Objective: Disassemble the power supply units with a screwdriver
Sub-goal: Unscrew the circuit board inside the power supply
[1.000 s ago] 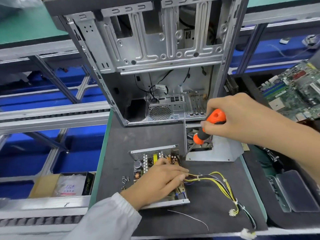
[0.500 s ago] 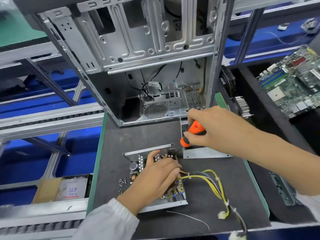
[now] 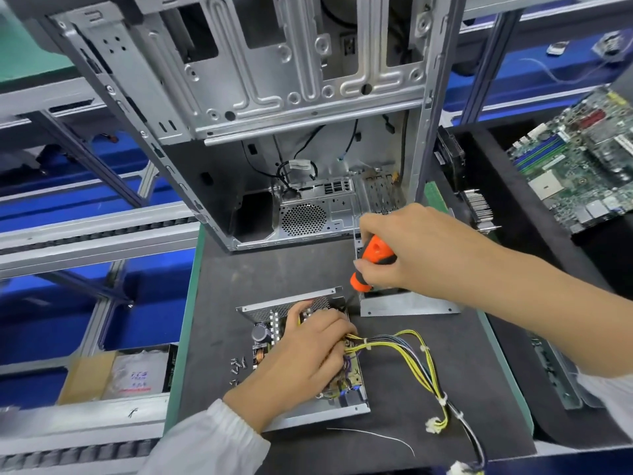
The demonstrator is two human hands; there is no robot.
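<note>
Power supply unit (image 3: 308,358): screwdriver (image 3: 368,265) has dropped closer to its far corner.

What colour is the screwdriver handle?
Bright orange with black bands, seen in the head view: the screwdriver is in the right hand.

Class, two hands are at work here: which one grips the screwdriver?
The right hand grips the orange screwdriver; the left hand rests on the opened power supply.

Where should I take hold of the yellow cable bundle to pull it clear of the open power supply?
Probably grip the cable bundle just right of its white tie, coming from above. There the wires run tight together and lie flat on the mat, clear of the left hand resting on the power supply.
</note>
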